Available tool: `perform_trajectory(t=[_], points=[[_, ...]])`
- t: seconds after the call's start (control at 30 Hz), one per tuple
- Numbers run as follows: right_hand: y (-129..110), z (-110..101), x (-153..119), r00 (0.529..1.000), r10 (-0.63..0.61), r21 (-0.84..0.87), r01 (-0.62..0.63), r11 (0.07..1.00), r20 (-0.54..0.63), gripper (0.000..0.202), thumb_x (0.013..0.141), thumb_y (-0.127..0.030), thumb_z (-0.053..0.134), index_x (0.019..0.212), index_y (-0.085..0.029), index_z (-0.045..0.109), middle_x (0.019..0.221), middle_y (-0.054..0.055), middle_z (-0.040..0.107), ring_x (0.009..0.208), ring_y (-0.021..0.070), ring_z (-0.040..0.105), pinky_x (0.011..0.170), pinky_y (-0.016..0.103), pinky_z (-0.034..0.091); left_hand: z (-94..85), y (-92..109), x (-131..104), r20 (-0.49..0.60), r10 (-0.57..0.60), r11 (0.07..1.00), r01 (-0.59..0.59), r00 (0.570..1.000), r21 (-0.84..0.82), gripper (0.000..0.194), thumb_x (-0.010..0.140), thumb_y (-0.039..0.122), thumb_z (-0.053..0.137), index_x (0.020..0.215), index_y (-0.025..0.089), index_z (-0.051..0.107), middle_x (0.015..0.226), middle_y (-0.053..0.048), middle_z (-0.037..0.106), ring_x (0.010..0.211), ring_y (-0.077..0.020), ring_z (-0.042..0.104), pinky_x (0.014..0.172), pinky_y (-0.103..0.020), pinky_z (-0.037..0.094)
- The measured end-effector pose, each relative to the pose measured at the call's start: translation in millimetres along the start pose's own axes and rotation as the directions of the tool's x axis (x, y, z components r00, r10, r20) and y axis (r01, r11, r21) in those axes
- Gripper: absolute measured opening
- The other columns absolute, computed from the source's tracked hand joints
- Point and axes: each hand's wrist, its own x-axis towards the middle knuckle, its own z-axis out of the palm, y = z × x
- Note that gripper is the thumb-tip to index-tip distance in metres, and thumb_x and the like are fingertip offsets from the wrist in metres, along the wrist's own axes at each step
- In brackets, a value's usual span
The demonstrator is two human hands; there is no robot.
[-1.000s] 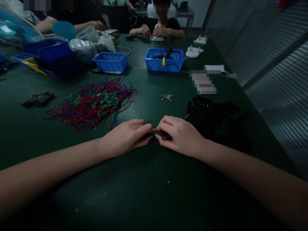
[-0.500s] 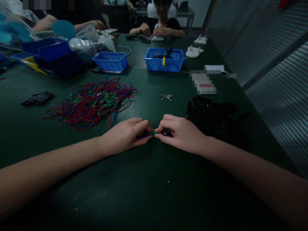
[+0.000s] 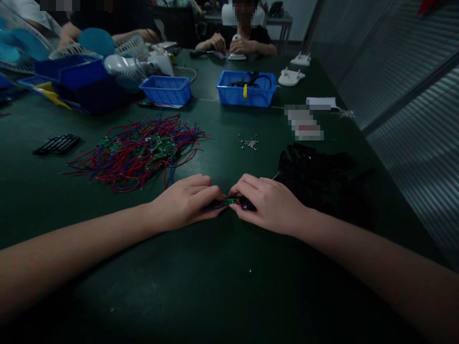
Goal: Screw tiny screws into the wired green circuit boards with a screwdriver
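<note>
Between my hands, low over the green table, is a small green circuit board (image 3: pixel 231 201) with red and blue wire at its ends. My left hand (image 3: pixel 188 200) pinches its left end, where a blue wire shows under the fingers. My right hand (image 3: pixel 270 203) is closed on the right end, together with a dark glossy part (image 3: pixel 247 203) partly hidden by the fingers. A thin metal tip sticks out above the right hand; what it belongs to is hidden. Left of centre lies a pile of green boards with red and blue wires (image 3: pixel 143 153).
Small screws (image 3: pixel 250 143) lie mid-table. Black parts (image 3: pixel 319 177) are heaped at right, a black slotted piece (image 3: pixel 59 144) at left. Behind stand blue bins (image 3: pixel 245 95), (image 3: pixel 167 91) and fan parts (image 3: pixel 125 67). A person's hands (image 3: pixel 229 45) work across the table.
More of the green board now shows between my fingertips. My left fingers have shifted slightly left, and my right hand has tilted a little. The view has moved slightly.
</note>
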Motion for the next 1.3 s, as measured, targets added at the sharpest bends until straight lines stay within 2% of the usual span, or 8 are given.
perform_trajectory(t=[0.13, 0.3, 0.43, 0.6, 0.87, 1.03, 1.13, 1.3], points=[[0.4, 0.1, 0.0, 0.997, -0.073, -0.072, 0.073, 0.995, 0.004, 0.026, 0.094, -0.035, 0.04, 0.103, -0.019, 0.059, 0.098, 0.003, 0.059, 0.078, 0.0139, 0.053, 0.071, 0.029, 0.038, 0.1, 0.5, 0.3, 0.015, -0.029, 0.999, 0.029, 0.999, -0.025, 0.019, 0.091, 0.034, 0.053, 0.093, 0.017, 0.06, 0.074, -0.002, 0.054, 0.069, -0.0136, 0.049, 0.06, -0.024, 0.037], [1.8, 1.3, 0.4, 0.995, -0.095, -0.151, 0.089, 0.985, -0.033, 0.025, 0.095, -0.032, 0.04, 0.1, -0.018, 0.06, 0.096, 0.003, 0.06, 0.076, 0.0134, 0.052, 0.069, 0.029, 0.036, -5.4, 5.2, 6.6, 0.127, -0.226, 0.956, 0.245, 0.966, -0.159, 0.028, 0.089, 0.041, 0.054, 0.101, 0.017, 0.059, 0.079, -0.003, 0.056, 0.075, -0.0145, 0.053, 0.064, -0.024, 0.043], [1.4, 3.2, 0.5, 0.993, -0.101, -0.166, 0.089, 0.982, -0.062, 0.023, 0.094, -0.032, 0.042, 0.101, -0.018, 0.06, 0.096, 0.003, 0.06, 0.078, 0.0139, 0.052, 0.069, 0.029, 0.035, -6.8, 7.3, 9.8, 0.192, -0.29, 0.885, 0.339, 0.937, -0.319, 0.031, 0.086, 0.044, 0.057, 0.105, 0.019, 0.058, 0.073, 0.0, 0.052, 0.069, -0.0125, 0.053, 0.059, -0.022, 0.042], [-0.3, 2.2, 0.5, 0.999, 0.013, -0.06, -0.015, 0.998, -0.035, 0.025, 0.092, -0.038, 0.046, 0.103, -0.02, 0.059, 0.097, 0.002, 0.06, 0.08, 0.0146, 0.053, 0.071, 0.029, 0.037, -0.5, 4.7, 8.2, 0.259, -0.372, 0.74, 0.453, 0.891, -0.496, 0.021, 0.086, 0.038, 0.057, 0.094, 0.019, 0.054, 0.062, 0.006, 0.046, 0.054, -0.0076, 0.045, 0.048, -0.018, 0.034], [-1.2, -0.6, 1.5, 1.0, -0.004, -0.044, 0.005, 0.999, 0.022, 0.027, 0.093, -0.036, 0.043, 0.108, -0.02, 0.059, 0.1, 0.004, 0.059, 0.085, 0.0157, 0.054, 0.073, 0.03, 0.034, 0.8, 4.6, 6.9, 0.136, -0.331, 0.845, 0.358, 0.934, -0.397, 0.018, 0.08, 0.032, 0.064, 0.089, 0.018, 0.056, 0.075, 0.002, 0.053, 0.061, -0.0082, 0.05, 0.052, -0.018, 0.038], [-1.9, -0.4, 2.0, 0.997, -0.078, -0.12, 0.077, 0.99, -0.008, 0.021, 0.092, -0.032, 0.042, 0.097, -0.019, 0.058, 0.091, 0.003, 0.059, 0.081, 0.0154, 0.051, 0.071, 0.031, 0.03, 0.1, 5.4, 7.7, 0.197, -0.32, 0.788, 0.376, 0.927, -0.488, 0.022, 0.082, 0.036, 0.062, 0.091, 0.019, 0.052, 0.069, 0.004, 0.049, 0.059, -0.0083, 0.047, 0.051, -0.019, 0.037], [-2.0, -0.1, 1.8, 0.999, -0.048, -0.134, 0.045, 0.99, -0.022, 0.019, 0.091, -0.03, 0.041, 0.095, -0.019, 0.057, 0.091, 0.003, 0.059, 0.081, 0.0157, 0.05, 0.071, 0.032, 0.029, -6.0, 3.9, 10.9, 0.238, -0.324, 0.718, 0.402, 0.915, -0.567, 0.023, 0.085, 0.036, 0.058, 0.096, 0.019, 0.047, 0.066, 0.006, 0.045, 0.058, -0.0084, 0.044, 0.05, -0.019, 0.036], [-3.9, 0.1, 1.3, 0.997, -0.02, -0.107, 0.012, 0.994, -0.069, 0.018, 0.09, -0.029, 0.042, 0.092, -0.018, 0.056, 0.091, 0.003, 0.06, 0.077, 0.0147, 0.051, 0.07, 0.031, 0.031, -17.6, -16.3, 45.2, 0.145, -0.464, 0.727, 0.469, 0.874, -0.502, 0.023, 0.09, 0.037, 0.047, 0.1, 0.017, 0.051, 0.08, 0.001, 0.054, 0.071, -0.0113, 0.051, 0.063, -0.024, 0.043]])
